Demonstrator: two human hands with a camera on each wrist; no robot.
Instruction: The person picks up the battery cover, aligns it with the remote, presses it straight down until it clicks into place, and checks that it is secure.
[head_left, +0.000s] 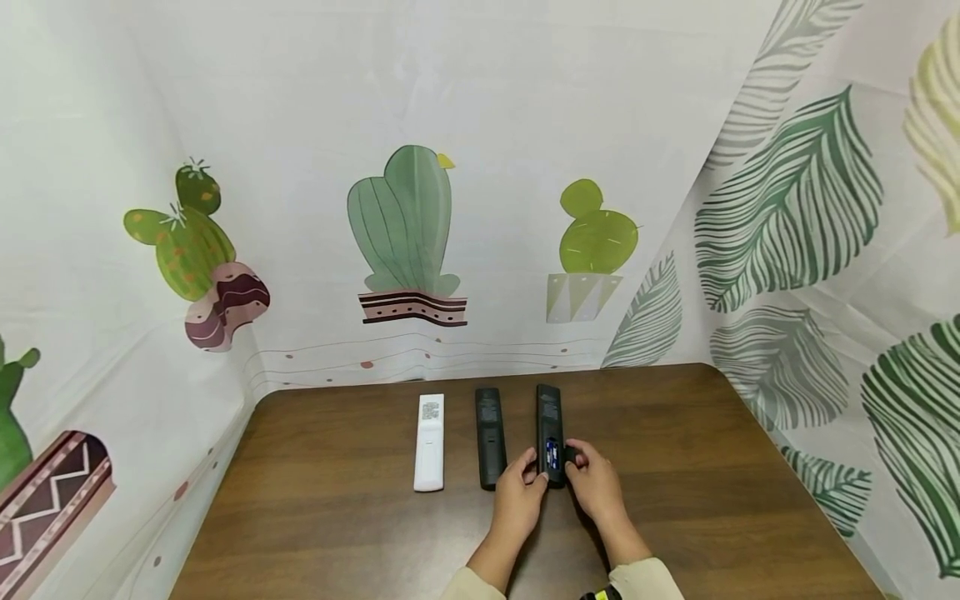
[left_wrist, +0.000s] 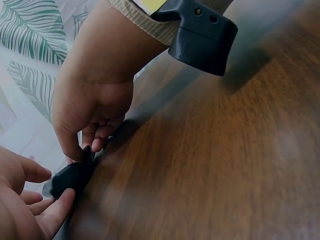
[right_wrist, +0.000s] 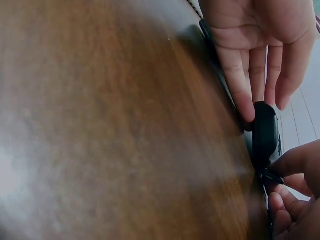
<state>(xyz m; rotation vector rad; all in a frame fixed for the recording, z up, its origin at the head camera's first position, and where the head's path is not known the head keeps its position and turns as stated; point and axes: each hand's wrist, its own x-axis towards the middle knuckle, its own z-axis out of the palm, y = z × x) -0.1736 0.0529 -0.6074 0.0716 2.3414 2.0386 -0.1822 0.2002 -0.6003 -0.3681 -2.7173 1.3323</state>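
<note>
A black remote control [head_left: 550, 417] lies back side up on the table, its battery compartment uncovered and blue batteries [head_left: 552, 454] showing inside. Along the lower left side of that remote, my left hand [head_left: 517, 493] rests with fairly straight fingers, the thumb touching near its lower corner. On the opposite side, my right hand [head_left: 597, 486] pinches a small black battery cover [right_wrist: 271, 177] between thumb and fingers, right beside the remote's edge. In the left wrist view the remote's near end [left_wrist: 72, 177] shows between both hands. The right hand's fingertips are partly hidden there.
Left of the hands lies a second black remote [head_left: 491, 437], back side up with its cover on. Farther left is a white remote [head_left: 430, 442], also back up. The brown wooden table [head_left: 322, 500] meets a cactus-print cloth [head_left: 502, 250] behind and leaf-print cloth at right.
</note>
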